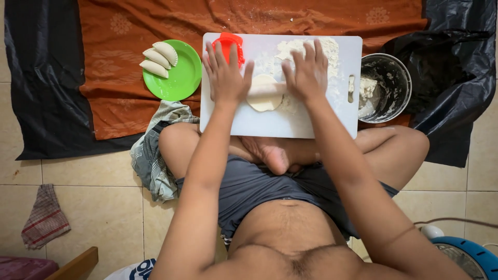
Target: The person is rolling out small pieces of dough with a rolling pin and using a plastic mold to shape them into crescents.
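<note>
A white cutting board (321, 122) lies in front of my crossed legs. On it a flat pale round of dough (263, 101) sits under a wooden rolling pin (267, 88). My left hand (226, 72) presses flat on the pin's left end, fingers spread. My right hand (308, 71) presses flat on its right end. A heap of flour (290, 47) lies at the board's far side. A red plastic dumpling mould (229, 42) stands at the board's far left, partly behind my left fingers.
A green plate (182, 78) with three folded dumplings (158, 58) sits left of the board on an orange cloth (119, 62). A metal bowl (386, 85) with dough scraps is at the right. A checked rag (45, 218) and a blue fan (469, 256) lie on the tiled floor.
</note>
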